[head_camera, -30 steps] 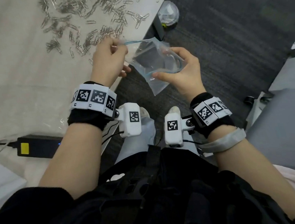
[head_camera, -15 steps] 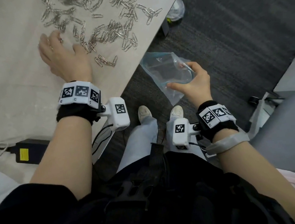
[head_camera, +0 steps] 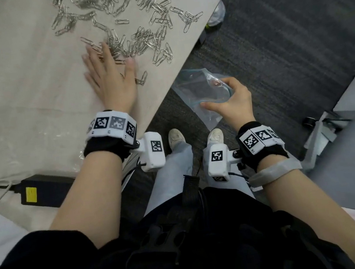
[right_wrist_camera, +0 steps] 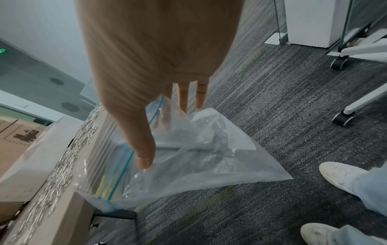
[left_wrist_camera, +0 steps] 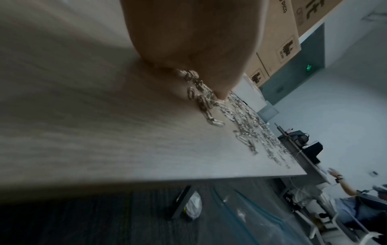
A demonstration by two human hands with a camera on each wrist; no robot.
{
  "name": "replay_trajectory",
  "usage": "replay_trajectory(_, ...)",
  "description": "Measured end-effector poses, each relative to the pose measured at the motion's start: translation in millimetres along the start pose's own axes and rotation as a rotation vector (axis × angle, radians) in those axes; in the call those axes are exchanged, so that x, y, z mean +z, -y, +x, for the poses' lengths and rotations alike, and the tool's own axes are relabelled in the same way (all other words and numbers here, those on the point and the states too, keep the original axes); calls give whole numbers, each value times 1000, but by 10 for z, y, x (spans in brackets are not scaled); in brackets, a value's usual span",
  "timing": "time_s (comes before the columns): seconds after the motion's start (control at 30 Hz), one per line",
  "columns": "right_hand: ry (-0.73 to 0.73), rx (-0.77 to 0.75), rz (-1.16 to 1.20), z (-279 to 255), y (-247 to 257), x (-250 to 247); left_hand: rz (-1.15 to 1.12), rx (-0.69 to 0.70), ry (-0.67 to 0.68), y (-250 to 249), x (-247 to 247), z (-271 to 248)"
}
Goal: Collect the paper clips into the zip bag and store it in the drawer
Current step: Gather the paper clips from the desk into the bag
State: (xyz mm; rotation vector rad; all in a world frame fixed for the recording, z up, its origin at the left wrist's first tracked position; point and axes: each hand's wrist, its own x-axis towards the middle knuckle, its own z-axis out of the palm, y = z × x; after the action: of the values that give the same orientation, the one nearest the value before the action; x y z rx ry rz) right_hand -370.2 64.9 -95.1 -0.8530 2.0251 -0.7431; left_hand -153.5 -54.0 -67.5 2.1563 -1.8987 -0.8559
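Note:
Many silver paper clips lie scattered on the light wooden table. My left hand lies flat on the table with straight fingers, pressing on the near edge of the clips. My right hand holds the clear zip bag off the table's edge, over the carpet. Thumb and fingers hold its blue-lined mouth apart. In the right wrist view the zip bag hangs beside the table edge. No drawer shows.
A black power adapter with a yellow label lies at the table's near left. A table leg and a white plastic bag sit on the dark carpet. Chair wheels stand to the right. My shoes are below.
My left hand let go of the bag, moved onto the table, and now sweeps rightward into the clips. My right hand alone keeps the bag, lowered beside the table edge.

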Motion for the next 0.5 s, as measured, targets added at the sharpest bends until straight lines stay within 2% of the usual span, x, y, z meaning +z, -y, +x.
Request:
replay_trajectory(0.07, 1, 0, 2, -9, 9, -10, -24, 9, -24, 7, -46, -90)
replay_trajectory(0.2, 10, -3, -2, -29, 37, -2, 20, -64, -51, 55, -171, -191)
replay_trajectory(0.27, 15, -9, -11, -44, 46, 12, 20, -31, -43, 92, -198, -183)
replay_trajectory(0.37, 16, -17, -25, -61, 56, 31, -109, 57, -50, 102, -145, -162)
replay_trajectory(0.5, 18, -15, -29, -63, 71, 53, -284, 97, -75, -48, 17, -204)
